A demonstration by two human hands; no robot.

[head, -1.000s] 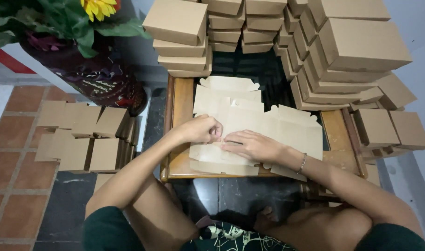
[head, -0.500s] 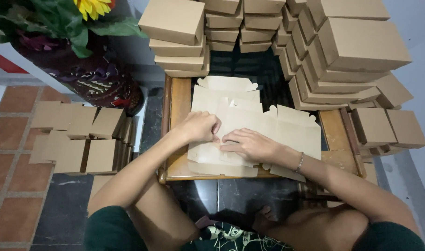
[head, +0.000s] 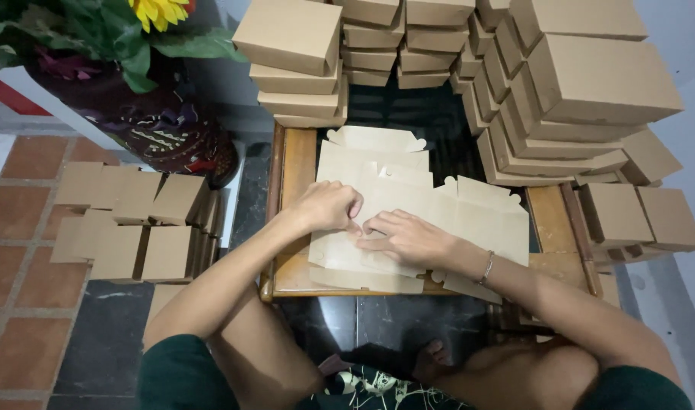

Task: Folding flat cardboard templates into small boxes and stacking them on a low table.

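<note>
A seated person presses both hands onto a stack of flat, unfolded cardboard box blanks (head: 408, 205) lying on a small wooden table (head: 296, 175), seen from the head camera. The left hand (head: 328, 206) is curled into a loose fist, fingertips pinching the top sheet near its middle. The right hand (head: 404, 239), a thin bracelet (head: 486, 267) on its wrist, lies flat with fingers spread on the same sheet, its fingertips just beside the left hand's knuckles. The blanks cover most of the tabletop and overhang its near edge. Finished brown boxes (head: 590, 83) rise in stacks behind and to the right of the table, with another stack (head: 298, 61) at the far left corner. More folded boxes (head: 131, 224) stand in 2 rows on the tiled floor to the left. A dark patterned vase (head: 146, 121) holding a sunflower (head: 159, 11) and green leaves stands beyond them.
</note>
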